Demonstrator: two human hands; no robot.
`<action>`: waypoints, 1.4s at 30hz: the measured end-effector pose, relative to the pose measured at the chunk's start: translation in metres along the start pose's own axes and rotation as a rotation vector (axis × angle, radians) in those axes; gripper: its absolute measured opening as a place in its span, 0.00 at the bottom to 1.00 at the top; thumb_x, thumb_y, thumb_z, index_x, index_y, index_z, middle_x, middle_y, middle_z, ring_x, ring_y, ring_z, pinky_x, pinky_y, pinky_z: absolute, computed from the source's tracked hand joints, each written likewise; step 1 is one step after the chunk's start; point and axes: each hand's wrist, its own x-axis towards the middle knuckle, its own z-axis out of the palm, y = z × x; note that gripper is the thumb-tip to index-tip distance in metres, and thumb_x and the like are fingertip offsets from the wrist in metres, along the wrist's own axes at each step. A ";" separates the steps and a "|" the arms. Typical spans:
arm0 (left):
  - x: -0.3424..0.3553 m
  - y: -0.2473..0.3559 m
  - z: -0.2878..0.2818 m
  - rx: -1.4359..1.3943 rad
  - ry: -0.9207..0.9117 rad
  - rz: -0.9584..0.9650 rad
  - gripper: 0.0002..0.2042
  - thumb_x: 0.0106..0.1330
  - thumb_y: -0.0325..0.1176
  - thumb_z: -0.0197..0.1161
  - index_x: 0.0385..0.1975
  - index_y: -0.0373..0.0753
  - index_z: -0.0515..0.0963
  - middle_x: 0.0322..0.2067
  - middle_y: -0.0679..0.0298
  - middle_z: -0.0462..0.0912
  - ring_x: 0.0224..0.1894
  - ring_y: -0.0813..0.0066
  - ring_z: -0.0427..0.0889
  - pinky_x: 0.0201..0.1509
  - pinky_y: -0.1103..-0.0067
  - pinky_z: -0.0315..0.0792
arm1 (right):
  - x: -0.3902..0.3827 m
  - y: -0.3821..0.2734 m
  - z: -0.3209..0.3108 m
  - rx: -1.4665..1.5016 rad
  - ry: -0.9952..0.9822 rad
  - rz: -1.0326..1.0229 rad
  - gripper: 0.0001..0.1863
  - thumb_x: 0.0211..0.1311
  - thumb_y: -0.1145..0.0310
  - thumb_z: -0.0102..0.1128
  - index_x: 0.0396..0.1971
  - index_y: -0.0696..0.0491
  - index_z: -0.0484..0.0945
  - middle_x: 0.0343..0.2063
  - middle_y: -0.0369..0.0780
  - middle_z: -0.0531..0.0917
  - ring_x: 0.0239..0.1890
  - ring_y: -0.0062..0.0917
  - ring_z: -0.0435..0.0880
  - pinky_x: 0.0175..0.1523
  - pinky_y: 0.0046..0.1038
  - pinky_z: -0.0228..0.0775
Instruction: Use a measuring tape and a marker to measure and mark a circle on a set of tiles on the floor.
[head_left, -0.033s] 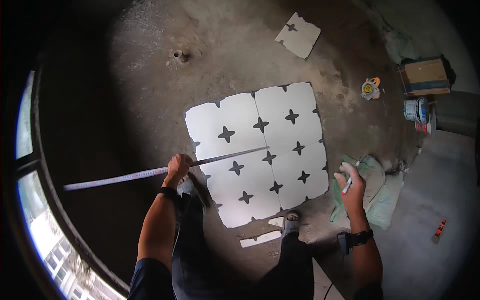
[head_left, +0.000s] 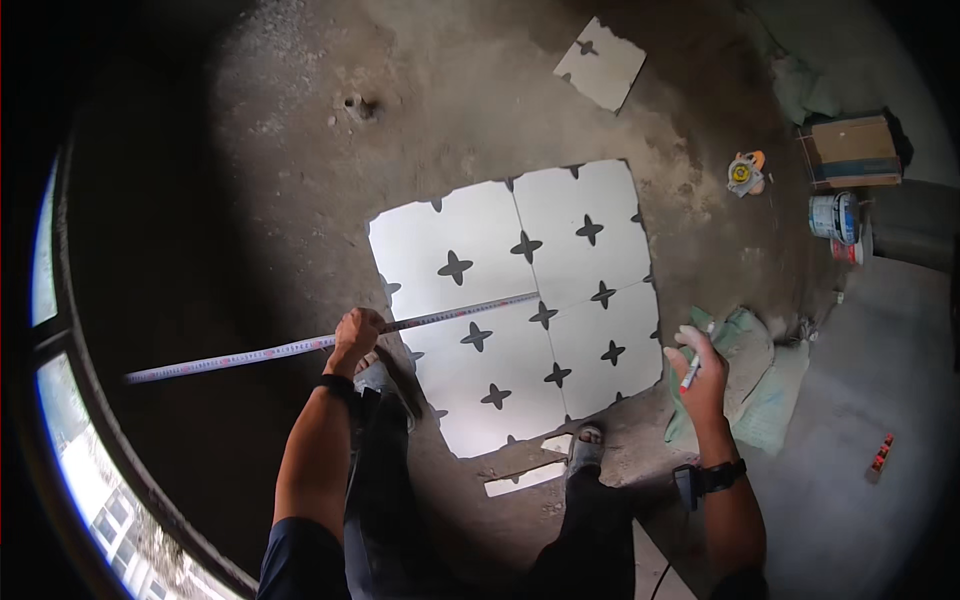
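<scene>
Rough mortar floor, daylit window left

Rough mortar floor carries patterned tiles (one loose tile, apparently).

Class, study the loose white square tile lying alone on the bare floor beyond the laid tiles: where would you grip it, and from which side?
Probably grip the loose white square tile by two opposite edges, coming from above: it lies flat on the rough grey floor, all sides clear.
</scene>
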 end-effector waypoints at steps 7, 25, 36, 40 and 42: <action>0.090 -0.077 0.093 -0.106 -0.036 0.030 0.09 0.60 0.38 0.66 0.34 0.42 0.88 0.34 0.53 0.88 0.41 0.53 0.87 0.47 0.64 0.78 | -0.002 0.035 0.197 0.071 -0.178 0.000 0.20 0.58 0.67 0.74 0.49 0.55 0.79 0.32 0.45 0.87 0.34 0.41 0.88 0.39 0.38 0.78; -0.085 -0.024 -0.115 -0.134 0.460 0.462 0.25 0.77 0.49 0.47 0.62 0.36 0.70 0.54 0.57 0.77 0.56 0.70 0.78 0.57 0.73 0.73 | 0.008 0.194 0.217 0.344 -0.143 -0.231 0.14 0.68 0.66 0.66 0.46 0.59 0.79 0.23 0.44 0.84 0.24 0.27 0.83 0.33 0.27 0.74; -0.130 0.008 -0.106 -0.141 0.413 0.524 0.24 0.77 0.48 0.48 0.61 0.35 0.71 0.53 0.57 0.78 0.54 0.70 0.79 0.56 0.74 0.73 | -0.073 0.239 0.215 0.337 -0.197 -0.267 0.15 0.62 0.67 0.70 0.46 0.56 0.79 0.26 0.45 0.85 0.27 0.35 0.86 0.34 0.31 0.76; -0.171 0.031 -0.115 -0.148 0.444 0.560 0.23 0.77 0.47 0.49 0.61 0.35 0.71 0.53 0.57 0.79 0.54 0.70 0.79 0.56 0.74 0.74 | -0.088 0.248 0.186 0.339 -0.159 -0.244 0.15 0.63 0.67 0.70 0.46 0.57 0.79 0.26 0.45 0.86 0.27 0.35 0.87 0.33 0.31 0.76; -0.196 0.046 -0.118 -0.147 0.464 0.581 0.23 0.77 0.47 0.49 0.61 0.35 0.72 0.53 0.57 0.79 0.54 0.70 0.79 0.56 0.74 0.74 | -0.087 0.257 0.167 0.327 -0.098 -0.249 0.15 0.65 0.66 0.68 0.46 0.58 0.79 0.26 0.46 0.86 0.27 0.34 0.87 0.33 0.31 0.76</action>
